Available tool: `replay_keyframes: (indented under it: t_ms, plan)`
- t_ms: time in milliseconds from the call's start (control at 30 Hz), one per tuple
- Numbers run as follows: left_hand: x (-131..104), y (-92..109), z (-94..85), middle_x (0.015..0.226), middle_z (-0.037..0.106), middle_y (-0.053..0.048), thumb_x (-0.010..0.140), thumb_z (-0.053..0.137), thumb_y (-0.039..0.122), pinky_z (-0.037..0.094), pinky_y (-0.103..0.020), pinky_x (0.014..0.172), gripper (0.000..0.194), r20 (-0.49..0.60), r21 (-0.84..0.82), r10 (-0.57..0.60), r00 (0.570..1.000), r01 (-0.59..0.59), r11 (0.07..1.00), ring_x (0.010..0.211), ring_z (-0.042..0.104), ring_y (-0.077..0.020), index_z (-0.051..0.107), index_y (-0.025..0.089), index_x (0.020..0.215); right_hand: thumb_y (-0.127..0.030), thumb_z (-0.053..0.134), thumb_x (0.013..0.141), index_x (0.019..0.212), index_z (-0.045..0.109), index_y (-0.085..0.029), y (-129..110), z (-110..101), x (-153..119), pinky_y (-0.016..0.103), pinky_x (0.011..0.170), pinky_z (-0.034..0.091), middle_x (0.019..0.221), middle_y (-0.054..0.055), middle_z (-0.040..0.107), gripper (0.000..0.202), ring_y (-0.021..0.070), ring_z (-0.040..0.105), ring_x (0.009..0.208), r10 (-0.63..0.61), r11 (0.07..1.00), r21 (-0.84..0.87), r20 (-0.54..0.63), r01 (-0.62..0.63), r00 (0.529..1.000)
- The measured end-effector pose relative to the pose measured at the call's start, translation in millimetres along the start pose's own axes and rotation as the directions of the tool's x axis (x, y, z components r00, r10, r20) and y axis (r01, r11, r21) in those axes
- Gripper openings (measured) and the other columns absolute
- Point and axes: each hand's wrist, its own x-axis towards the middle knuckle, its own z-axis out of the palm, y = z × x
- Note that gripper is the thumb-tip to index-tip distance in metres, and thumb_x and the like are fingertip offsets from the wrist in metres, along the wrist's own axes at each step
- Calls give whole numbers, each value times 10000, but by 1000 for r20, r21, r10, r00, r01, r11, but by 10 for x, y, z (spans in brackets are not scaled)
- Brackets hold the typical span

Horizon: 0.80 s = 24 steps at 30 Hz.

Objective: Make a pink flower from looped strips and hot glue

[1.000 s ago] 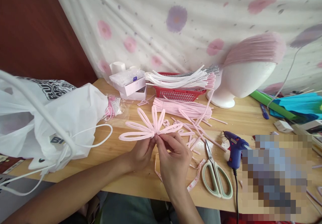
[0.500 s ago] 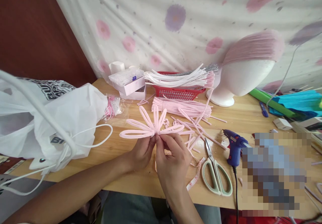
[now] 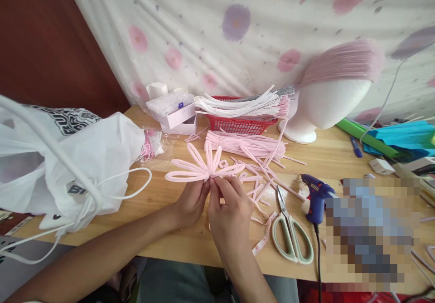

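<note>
A pink pipe-cleaner flower [image 3: 208, 167], made of several long loops fanned out from one centre, is held above the front of the wooden table. My left hand [image 3: 192, 203] pinches its base from the left, fingers closed. My right hand [image 3: 231, 207] pinches the same base from the right, thumb and forefinger pressed together. The fingertips of both hands meet there and hide the join. Beyond the flower lies a bundle of pink pipe cleaners [image 3: 244, 145], with cut pink pieces [image 3: 256, 176] strewn to its right.
Scissors [image 3: 290, 235] and a blue glue gun [image 3: 315, 198] lie to the right, near a tape measure [image 3: 265, 237]. Behind stand a red basket [image 3: 238, 125] of pipe cleaners, white boxes [image 3: 175, 116] and a foam head [image 3: 335, 99]. A white bag [image 3: 112, 144] and cable fill the left.
Both hands have shifted slightly, with the flower still pinched between them. The flower has turned and tilted a little, its right-hand loops now lying closer in. The table items stay put.
</note>
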Motion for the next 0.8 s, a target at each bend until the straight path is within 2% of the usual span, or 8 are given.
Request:
replay_keyframes:
  t_ms: [100,200,333,433,500,667,733,800]
  plan:
    - [3,21,4,851,677,-92,1050,319,449,498,-378,799,440,3,-33,-38,999,38,999,824,622,-242,635,163,943,-155,531,960,817,720,-183,5,14,12,273,650,492,826,50,677,239,149,626,714,31,999,19,27,-32,999]
    - [-5,17,24,780,603,-51,1033,352,500,471,-342,738,439,-64,-83,-111,992,106,991,741,561,-205,576,186,825,-162,537,955,825,714,-184,5,3,22,273,653,513,800,39,673,220,142,618,690,77,992,99,8,-78,997]
    - [-7,-55,60,770,538,-11,995,426,569,443,-300,720,412,-150,-247,-211,966,170,954,733,512,-174,553,195,877,-181,573,943,824,690,-185,7,-136,23,236,612,517,762,16,672,167,120,620,633,121,983,143,-51,-113,991]
    - [15,-102,70,764,524,1,983,446,590,421,-283,690,416,-167,-338,-235,957,169,926,703,492,-151,541,193,904,-210,592,927,799,672,-181,72,-302,-6,224,554,475,711,0,648,153,103,590,549,131,991,33,-36,-130,991]
    - [39,-96,64,756,511,8,970,478,595,404,-273,654,417,-170,-401,-248,954,163,901,674,478,-134,527,190,878,-222,592,910,768,658,-184,159,-372,-37,235,533,432,667,-9,617,162,104,559,509,136,986,-99,16,-134,991]
    - [110,-29,8,717,436,38,905,608,590,335,-243,569,415,-133,-596,-340,931,198,778,596,406,-94,547,180,893,-178,585,874,737,656,-189,378,-258,-109,259,514,318,715,30,663,154,142,571,545,154,904,-421,151,-77,977]
    - [138,-39,-21,709,428,39,887,653,555,330,-240,573,395,-133,-642,-350,927,189,743,590,380,-87,564,170,900,-171,592,872,716,663,-187,414,-206,-133,264,512,303,717,43,678,172,153,584,553,174,885,-458,171,-79,970]
    - [160,-75,-42,703,430,38,868,688,523,320,-239,566,380,-124,-679,-353,927,180,711,585,371,-84,573,162,899,-217,603,892,715,671,-191,419,-259,-171,264,514,319,710,39,676,191,144,573,530,169,906,-413,157,-91,973]
